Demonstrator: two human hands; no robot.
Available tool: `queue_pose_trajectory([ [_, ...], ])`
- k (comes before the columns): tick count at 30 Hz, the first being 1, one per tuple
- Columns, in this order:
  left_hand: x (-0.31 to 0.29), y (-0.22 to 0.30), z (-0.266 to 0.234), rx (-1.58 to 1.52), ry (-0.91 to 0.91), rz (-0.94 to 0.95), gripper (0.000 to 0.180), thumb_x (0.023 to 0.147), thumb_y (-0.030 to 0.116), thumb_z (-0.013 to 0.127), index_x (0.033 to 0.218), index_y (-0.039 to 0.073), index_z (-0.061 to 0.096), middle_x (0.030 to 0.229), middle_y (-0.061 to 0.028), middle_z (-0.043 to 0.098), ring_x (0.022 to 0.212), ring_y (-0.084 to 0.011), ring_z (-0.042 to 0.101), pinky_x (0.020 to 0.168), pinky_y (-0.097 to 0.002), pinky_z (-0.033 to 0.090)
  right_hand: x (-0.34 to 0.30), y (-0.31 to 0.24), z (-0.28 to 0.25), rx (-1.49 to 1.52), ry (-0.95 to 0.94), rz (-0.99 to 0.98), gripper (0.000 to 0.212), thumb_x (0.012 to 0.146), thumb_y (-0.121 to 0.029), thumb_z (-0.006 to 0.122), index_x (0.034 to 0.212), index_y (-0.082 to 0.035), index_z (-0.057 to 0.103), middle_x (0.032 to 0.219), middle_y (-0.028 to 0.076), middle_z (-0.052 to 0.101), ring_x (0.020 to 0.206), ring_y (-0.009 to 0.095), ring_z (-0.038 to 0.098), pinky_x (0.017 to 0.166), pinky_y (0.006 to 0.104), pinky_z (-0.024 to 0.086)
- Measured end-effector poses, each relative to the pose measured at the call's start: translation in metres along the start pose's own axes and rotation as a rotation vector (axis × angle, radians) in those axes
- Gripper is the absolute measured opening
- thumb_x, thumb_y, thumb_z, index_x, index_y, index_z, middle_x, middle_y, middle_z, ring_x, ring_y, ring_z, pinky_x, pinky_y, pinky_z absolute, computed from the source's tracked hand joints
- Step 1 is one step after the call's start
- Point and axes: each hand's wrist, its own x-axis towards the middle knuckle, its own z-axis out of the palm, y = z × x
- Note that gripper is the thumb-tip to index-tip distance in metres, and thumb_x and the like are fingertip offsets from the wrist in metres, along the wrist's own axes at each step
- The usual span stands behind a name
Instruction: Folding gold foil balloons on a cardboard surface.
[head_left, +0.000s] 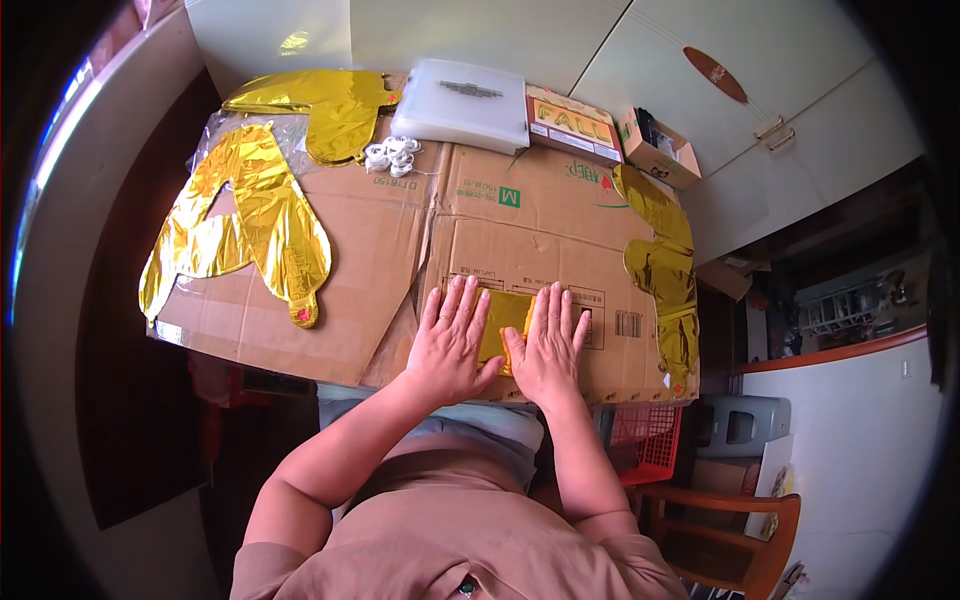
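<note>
Near the front edge of the cardboard sheet [340,225], a folded gold foil balloon [505,312] lies flat between and partly under my hands. My left hand [450,335] rests flat along its left side, fingers stretched forward. On its right side my right hand [547,342] presses down, also flat with fingers stretched out. Both palms hide part of the foil. To the left lies a flat gold letter-A balloon [270,225]. Another flat gold foil balloon [340,115] lies at the far left. A wavy gold foil balloon [662,265] runs along the right edge.
At the back stand a translucent plastic case [460,105], a printed flat box [573,125] and an open small carton [660,150] with dark items. A bundle of white string [392,156] lies before the case. A wooden chair [725,540] and red basket [647,440] are at lower right.
</note>
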Motion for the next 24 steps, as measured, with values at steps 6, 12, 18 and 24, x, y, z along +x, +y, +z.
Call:
queue_pose_trajectory([
  [6,0.0012,0.0011,-0.0052,-0.017,-0.019,-0.014,0.093,0.091,0.059,0.052,0.153,-0.007,0.032,0.162,-0.0279,0.025,0.154,-0.0398,0.018,0.125,-0.0535,0.008,-0.0016,0.0010,0.0025,-0.002,0.019,0.010,0.084,0.102,-0.050,0.044,0.157,0.007,0.020,0.166,0.026,0.017,0.155,0.038,0.012,0.122,0.0605,0.000],
  [12,0.0009,-0.0007,-0.0035,-0.045,0.000,-0.024,0.095,0.090,0.060,0.052,0.154,-0.008,0.029,0.162,-0.0293,0.024,0.154,-0.0397,0.017,0.125,-0.0530,0.008,-0.0014,-0.0011,0.0049,-0.022,0.039,0.035,0.084,0.101,-0.050,0.045,0.157,0.007,0.021,0.165,0.026,0.018,0.155,0.039,0.012,0.122,0.0604,0.000],
  [18,0.0004,-0.0008,-0.0030,-0.022,-0.010,-0.037,0.096,0.090,0.060,0.052,0.153,-0.008,0.030,0.162,-0.0297,0.025,0.154,-0.0419,0.016,0.125,-0.0535,0.008,-0.0014,-0.0043,0.0044,-0.027,0.045,0.071,0.086,0.100,-0.053,0.045,0.157,0.007,0.022,0.165,0.027,0.019,0.155,0.039,0.012,0.122,0.0606,0.000],
  [24,-0.0006,-0.0003,-0.0047,-0.031,-0.052,-0.043,0.096,0.090,0.060,0.052,0.155,-0.007,0.028,0.164,-0.0269,0.022,0.154,-0.0422,0.014,0.125,-0.0548,0.007,-0.0018,-0.0037,0.0048,-0.012,0.015,0.095,0.091,0.098,-0.056,0.048,0.158,0.007,0.018,0.167,0.025,0.015,0.155,0.039,0.010,0.122,0.0617,-0.003],
])
